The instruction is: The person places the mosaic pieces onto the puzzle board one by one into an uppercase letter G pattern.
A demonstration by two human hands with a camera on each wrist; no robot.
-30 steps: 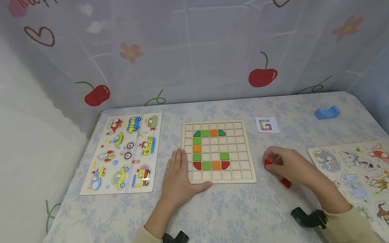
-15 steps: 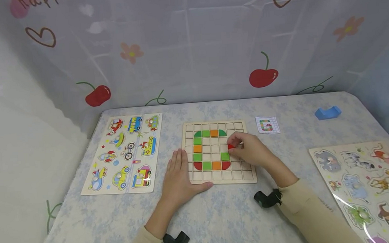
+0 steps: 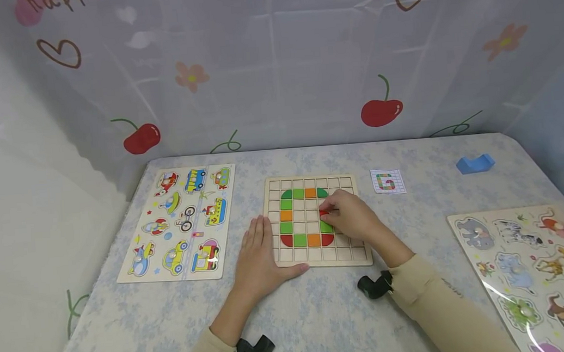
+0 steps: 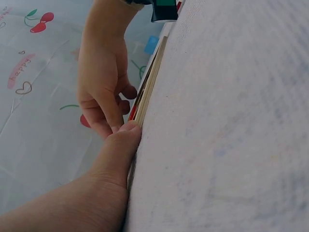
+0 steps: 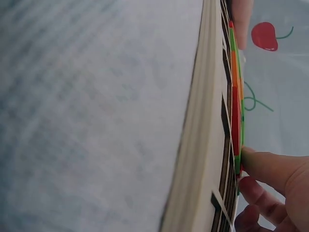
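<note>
My left hand [image 3: 255, 257] rests with straight fingers along the left side of the wooden grid board [image 3: 353, 255], its thumb at the front edge. My right hand [image 3: 353, 217] pinches a red tile [image 3: 323, 215] over a cell in the board's right half. Just in front of that cell sits a light green tile [image 3: 326, 227], partly covered by the fingers. Green, orange and red tiles line the board in a ring shape, with dark green rounded corners [image 3: 286, 194] at the back. In the right wrist view, thumb and fingers [image 5: 270, 169] meet low at the board's surface.
A small pattern card [image 3: 388, 181] lies behind the board to the right, and a blue block [image 3: 475, 163] farther right. A vehicle puzzle [image 3: 177, 224] is at left; an animal puzzle [image 3: 529, 268] is at right front.
My right hand has carried the red tile from the table at right leftward onto the board. The left hand has stayed in place.
</note>
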